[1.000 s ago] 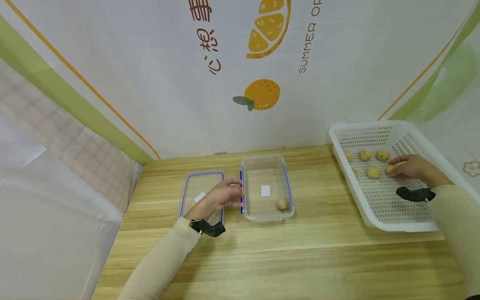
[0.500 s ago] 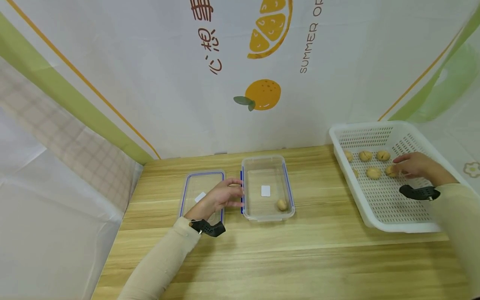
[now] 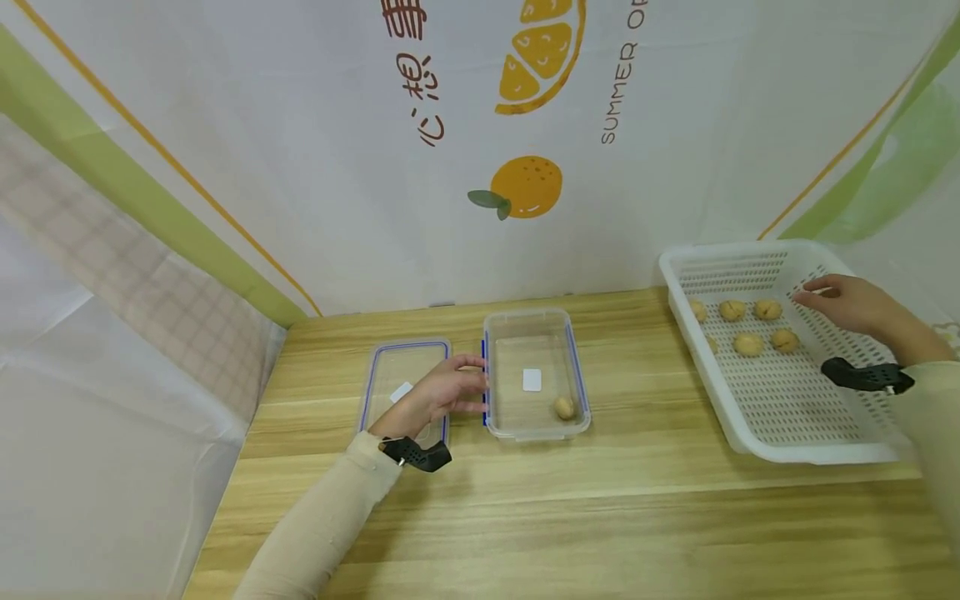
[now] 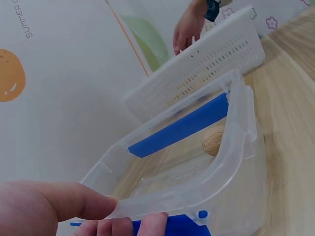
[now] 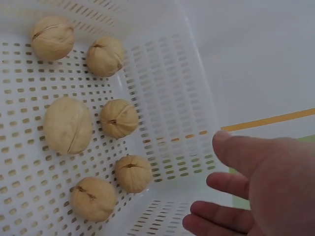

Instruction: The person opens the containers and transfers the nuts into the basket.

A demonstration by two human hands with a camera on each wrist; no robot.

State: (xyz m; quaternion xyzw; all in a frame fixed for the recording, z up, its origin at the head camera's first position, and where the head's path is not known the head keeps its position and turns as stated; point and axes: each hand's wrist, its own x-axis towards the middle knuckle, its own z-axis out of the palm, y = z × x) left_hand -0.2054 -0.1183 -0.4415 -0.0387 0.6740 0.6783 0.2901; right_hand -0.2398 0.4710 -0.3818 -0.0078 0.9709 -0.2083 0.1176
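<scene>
My left hand (image 3: 450, 390) holds the left side of a clear plastic food container (image 3: 525, 429), thumb at the rim and fingers by the blue latch (image 4: 179, 225) in the left wrist view. One walnut (image 3: 564, 407) lies in the container's near right corner. Over the right part of a white plastic basket (image 3: 720, 408), my right hand (image 3: 847, 302) hovers with nothing in it, its fingers loosely extended. Several walnuts sit on the basket floor, among them a walnut (image 3: 785, 340) closest to that hand and a larger, paler walnut (image 5: 68, 125).
A clear lid (image 3: 408, 346) with a blue seal lies left of the container, partly under my left forearm. The wooden table (image 3: 562, 517) ends at a printed curtain (image 3: 360, 233) behind. A perforated wall (image 5: 167, 108) rings the basket.
My right hand has lifted off a walnut in the basket and moved up and right, leaving that walnut on the basket floor. The left hand stays at the container.
</scene>
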